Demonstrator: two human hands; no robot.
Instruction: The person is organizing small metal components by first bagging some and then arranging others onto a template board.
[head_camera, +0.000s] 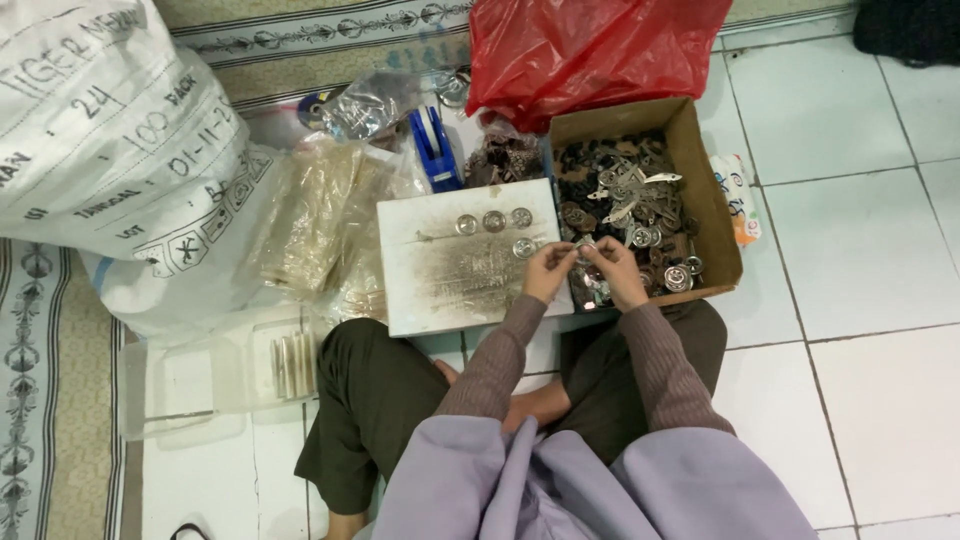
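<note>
Sitting cross-legged on white floor tiles (860, 240), the person held a small round metal piece (586, 250) between both hands, just above the near edge of a cardboard box (712, 190). The piece looked silvery and disc-shaped; finer detail was too small to tell. Fingers of the left hand (552, 266) and right hand (617, 268) were pinching it from either side, fingertips nearly meeting. Dark and silvery metal parts (625, 205) filled the box. Beside it, 4 similar silvery discs (495, 222) lay on a worn white board (450, 270).
</note>
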